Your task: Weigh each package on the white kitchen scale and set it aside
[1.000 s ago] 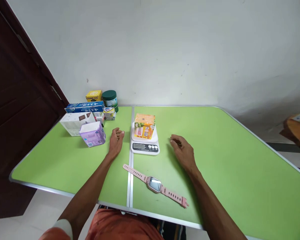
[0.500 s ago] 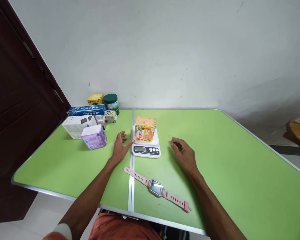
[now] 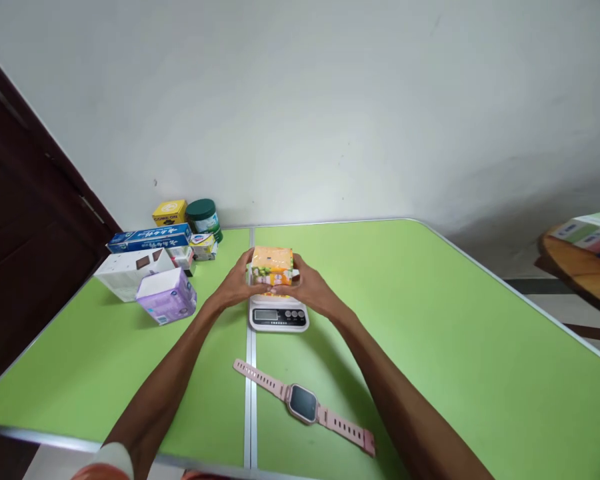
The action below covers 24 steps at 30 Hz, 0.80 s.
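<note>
left hand (image 3: pixel 236 283), right hand (image 3: pixel 311 287) seemingly clasp orange pack (image 3: pixel 273 257).

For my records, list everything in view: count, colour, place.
Packet: 1, orange, between hands
Scale: 1, white, beneath packet
Watch: 1, pink, table front
Wrapped pack: 1, purple, table left
Large box: 1, white, behind it
Long box: 1, blue, behind both
Square box: 1, yellow, at rear
Jar: 1, green, beside square box
Small boxes: 2, partly white, near jar
Table: 1, green, centre
Door: 1, brown, left
Wall: 1, grey, back
Floor: 1, pale, bottom left
Wooden surface: 1, brown, right, beneath packaging
Sleeve: 1, orange, bottom left
Left hand: 1, bare, packet's left
Right hand: 1, bare, packet's right
</note>
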Tool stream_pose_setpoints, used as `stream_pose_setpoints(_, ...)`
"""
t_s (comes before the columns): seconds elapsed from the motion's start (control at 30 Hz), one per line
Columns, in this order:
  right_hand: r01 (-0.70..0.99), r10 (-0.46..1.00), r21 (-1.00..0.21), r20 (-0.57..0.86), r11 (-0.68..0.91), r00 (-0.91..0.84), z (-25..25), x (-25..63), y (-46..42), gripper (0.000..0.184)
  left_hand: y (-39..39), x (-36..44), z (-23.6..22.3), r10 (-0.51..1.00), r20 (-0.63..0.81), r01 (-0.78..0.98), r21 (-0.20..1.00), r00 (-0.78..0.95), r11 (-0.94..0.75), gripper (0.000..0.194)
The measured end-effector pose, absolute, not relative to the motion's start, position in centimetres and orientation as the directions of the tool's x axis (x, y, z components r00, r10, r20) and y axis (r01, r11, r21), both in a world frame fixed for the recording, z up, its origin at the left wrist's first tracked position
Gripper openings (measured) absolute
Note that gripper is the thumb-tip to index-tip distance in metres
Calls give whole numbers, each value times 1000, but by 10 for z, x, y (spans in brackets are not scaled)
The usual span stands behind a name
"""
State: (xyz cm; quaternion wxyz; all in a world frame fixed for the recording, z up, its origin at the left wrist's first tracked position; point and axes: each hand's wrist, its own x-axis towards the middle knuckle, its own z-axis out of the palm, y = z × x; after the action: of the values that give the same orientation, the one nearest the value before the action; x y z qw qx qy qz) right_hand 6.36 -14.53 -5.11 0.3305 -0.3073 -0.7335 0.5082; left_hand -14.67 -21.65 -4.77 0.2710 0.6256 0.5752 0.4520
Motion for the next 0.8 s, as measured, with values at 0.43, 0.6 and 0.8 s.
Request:
stream_pose_setpoints(0.43,80,877,-933,297,350,-378,-32,135,-48,72,-82,-74,-6,962,244,464,842,126,-274,69)
stream_pose_setpoints(0.6,119,946,-962,210,244,-246,-71,172,19,73,2,-25,-48,972,193,454,860,134,-233,67)
stream_pose_setpoints(0.8,104,956,-962,233,254,-179,-110,183,64,58,56,-12,-76,982,174,500,845,77,-189,63)
